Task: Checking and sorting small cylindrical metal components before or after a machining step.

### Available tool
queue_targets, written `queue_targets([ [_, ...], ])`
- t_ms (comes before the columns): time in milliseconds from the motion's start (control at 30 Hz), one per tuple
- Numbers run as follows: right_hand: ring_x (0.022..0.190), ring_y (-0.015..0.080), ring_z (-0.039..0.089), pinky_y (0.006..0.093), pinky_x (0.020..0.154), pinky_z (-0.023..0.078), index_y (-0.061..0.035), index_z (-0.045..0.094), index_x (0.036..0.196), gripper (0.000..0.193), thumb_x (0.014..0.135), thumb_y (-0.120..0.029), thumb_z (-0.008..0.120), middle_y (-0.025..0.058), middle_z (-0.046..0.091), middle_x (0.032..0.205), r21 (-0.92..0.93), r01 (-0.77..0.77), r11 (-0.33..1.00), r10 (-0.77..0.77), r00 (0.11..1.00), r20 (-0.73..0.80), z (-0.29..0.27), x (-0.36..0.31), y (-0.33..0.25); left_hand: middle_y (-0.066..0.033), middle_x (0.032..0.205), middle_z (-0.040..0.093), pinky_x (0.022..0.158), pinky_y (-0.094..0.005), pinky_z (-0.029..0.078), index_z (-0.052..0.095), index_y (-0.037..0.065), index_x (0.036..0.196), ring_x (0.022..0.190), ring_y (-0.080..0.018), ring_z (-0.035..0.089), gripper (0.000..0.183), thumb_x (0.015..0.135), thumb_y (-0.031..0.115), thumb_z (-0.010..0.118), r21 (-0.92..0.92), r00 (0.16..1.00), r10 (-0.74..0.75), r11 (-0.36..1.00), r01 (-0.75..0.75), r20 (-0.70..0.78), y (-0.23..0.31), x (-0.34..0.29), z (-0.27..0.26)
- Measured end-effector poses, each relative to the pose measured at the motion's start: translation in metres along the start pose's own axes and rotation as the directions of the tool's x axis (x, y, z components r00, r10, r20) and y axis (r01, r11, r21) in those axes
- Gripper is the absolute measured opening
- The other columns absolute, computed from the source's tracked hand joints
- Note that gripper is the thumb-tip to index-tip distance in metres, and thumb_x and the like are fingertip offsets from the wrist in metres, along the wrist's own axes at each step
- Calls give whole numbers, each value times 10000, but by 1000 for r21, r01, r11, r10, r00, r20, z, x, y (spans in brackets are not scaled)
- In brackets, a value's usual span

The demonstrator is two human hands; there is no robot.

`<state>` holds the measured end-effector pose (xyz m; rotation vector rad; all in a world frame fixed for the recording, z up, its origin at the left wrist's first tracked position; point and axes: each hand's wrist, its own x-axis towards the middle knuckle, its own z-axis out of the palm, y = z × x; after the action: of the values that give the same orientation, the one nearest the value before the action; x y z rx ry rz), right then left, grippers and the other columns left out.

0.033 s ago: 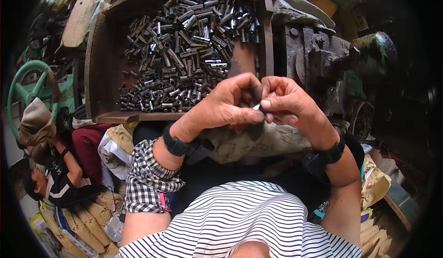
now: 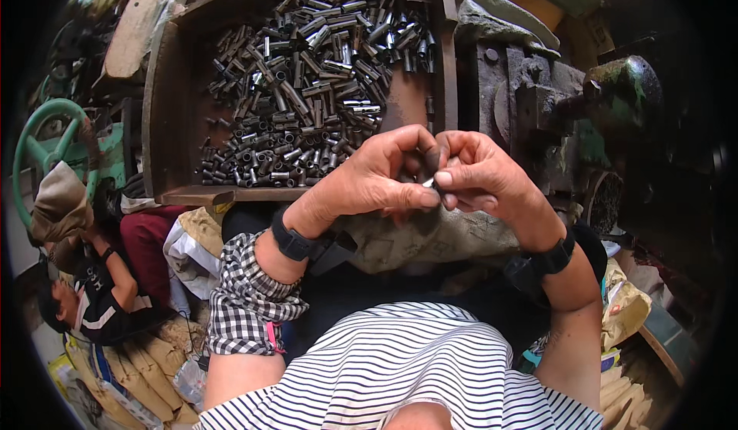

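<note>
My left hand [image 2: 379, 175] and my right hand [image 2: 496, 175] meet in front of me, just past the near right corner of a wooden tray. Between their fingertips is a small, shiny metal piece [image 2: 428, 184], mostly covered by the fingers. Both hands are closed in a pinch around it. Only a bright sliver shows, so its exact kind is hidden. Inside the wooden tray [image 2: 188, 195] lie many loose metal tubes [image 2: 296, 96], with shorter flanged sleeves [image 2: 288, 153] heaped along the near side.
To the right stands a dark, greasy machine [image 2: 530, 96] with a rounded green end [image 2: 626, 92]. A stained cloth [image 2: 430, 238] lies below my hands. At left are a green handwheel [image 2: 34, 149] and another person [image 2: 100, 292] at work. Paper sacks [image 2: 142, 368] sit at lower left.
My fingers have shifted very slightly around the small metal piece. Everything else stays as it was.
</note>
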<state>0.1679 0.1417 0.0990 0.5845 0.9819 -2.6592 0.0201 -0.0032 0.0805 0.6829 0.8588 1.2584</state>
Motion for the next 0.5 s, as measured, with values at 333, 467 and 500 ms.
queue_targets([
  [333, 431, 94, 525, 219, 388, 407, -9, 556, 870, 195, 845, -184, 637, 91, 619, 654, -653, 196, 732, -441, 867, -234, 15, 41, -3, -76, 828, 620, 427, -141, 396, 503, 12, 1161, 567, -56, 544, 309, 868, 105, 539, -150, 908, 157, 962, -230, -388, 3, -30, -47],
  [467, 525, 220, 606, 348, 455, 467, -12, 552, 853, 159, 765, -96, 654, 150, 612, 758, -910, 169, -378, -638, 665, 388, 3, 87, -1, -87, 792, 600, 398, -164, 405, 496, 22, 1060, 562, -110, 583, 221, 851, 65, 440, -324, 879, 159, 888, -326, -449, 5, -42, -63],
  [500, 624, 287, 636, 390, 515, 500, -12, 552, 836, 142, 717, -30, 626, 181, 587, 832, -886, 112, -450, -588, 709, 388, 6, 94, 4, -81, 786, 595, 393, -168, 405, 492, 24, 1047, 556, -112, 583, 218, 842, 63, 428, -288, 851, 141, 902, -321, -506, 6, -43, -62],
])
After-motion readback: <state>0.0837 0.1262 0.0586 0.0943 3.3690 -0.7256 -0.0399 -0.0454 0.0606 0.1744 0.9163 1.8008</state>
